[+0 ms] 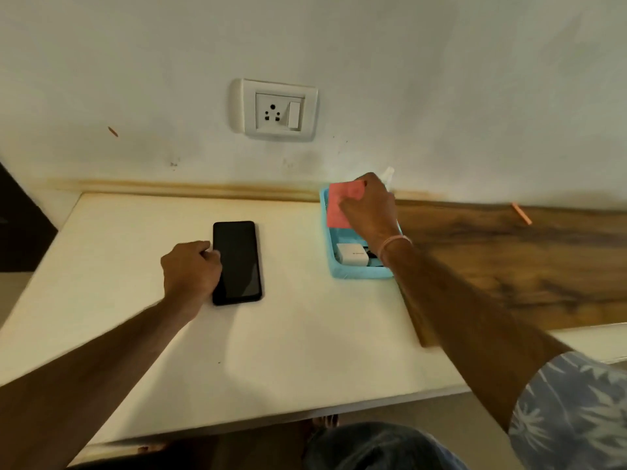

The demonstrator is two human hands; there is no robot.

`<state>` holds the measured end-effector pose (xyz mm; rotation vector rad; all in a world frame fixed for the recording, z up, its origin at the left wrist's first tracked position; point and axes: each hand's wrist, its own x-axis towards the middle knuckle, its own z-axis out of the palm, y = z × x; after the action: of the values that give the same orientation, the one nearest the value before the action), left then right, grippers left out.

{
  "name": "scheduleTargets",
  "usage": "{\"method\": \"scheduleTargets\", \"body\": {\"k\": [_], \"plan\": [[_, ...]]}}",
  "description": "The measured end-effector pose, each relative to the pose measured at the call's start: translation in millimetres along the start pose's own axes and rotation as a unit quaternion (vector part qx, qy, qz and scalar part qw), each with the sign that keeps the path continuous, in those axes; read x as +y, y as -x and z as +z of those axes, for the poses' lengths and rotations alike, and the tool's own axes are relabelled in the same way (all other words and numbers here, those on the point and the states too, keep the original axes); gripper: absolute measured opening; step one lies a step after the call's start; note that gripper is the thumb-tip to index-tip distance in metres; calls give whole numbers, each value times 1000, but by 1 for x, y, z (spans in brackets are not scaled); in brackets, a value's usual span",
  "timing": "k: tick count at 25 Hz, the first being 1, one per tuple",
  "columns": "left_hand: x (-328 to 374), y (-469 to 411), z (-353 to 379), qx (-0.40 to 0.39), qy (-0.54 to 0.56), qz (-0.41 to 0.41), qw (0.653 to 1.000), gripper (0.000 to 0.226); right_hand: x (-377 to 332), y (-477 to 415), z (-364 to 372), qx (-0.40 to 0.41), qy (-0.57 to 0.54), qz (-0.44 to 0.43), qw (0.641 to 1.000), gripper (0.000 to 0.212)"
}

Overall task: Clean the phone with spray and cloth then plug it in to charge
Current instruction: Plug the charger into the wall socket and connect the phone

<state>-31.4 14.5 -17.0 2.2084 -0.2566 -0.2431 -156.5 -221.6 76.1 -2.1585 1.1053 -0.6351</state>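
Note:
A black phone (239,259) lies screen up on the cream table (288,334). My left hand (190,269) rests on the phone's left edge, fingers curled against it. My right hand (368,206) is over the blue tray (359,271) and pinches a pink cloth (341,205) by its top corner. Inside the tray lies a white charger adapter (351,254) with a dark cable beside it. A white spray nozzle (387,173) pokes up behind my right hand; the bottle's body is hidden.
A white wall socket with a switch (276,110) sits on the wall above the table's back edge. A dark wooden board (509,259) lies to the right of the tray. The table's front edge is near my knees.

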Motion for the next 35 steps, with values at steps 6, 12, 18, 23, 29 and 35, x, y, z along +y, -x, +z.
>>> {"method": "scheduleTargets", "body": {"k": [6,12,18,23,29,35], "plan": [[-8,31,1,-32,2,23,999,50,35,-32,-3,13,64,-84,994,17],[-16,48,2,-61,-22,81,995,48,61,-37,19,-4,279,-239,930,5],[-16,50,6,-46,2,61,997,62,69,-41,37,-63,300,-256,917,23],[-15,50,7,-39,0,53,998,62,71,-45,39,-134,277,-180,934,26],[-14,51,7,-40,-6,54,998,62,69,-48,27,-225,293,-178,912,30],[-11,54,3,-52,0,46,998,60,68,-49,7,-322,270,-166,892,31]]}}
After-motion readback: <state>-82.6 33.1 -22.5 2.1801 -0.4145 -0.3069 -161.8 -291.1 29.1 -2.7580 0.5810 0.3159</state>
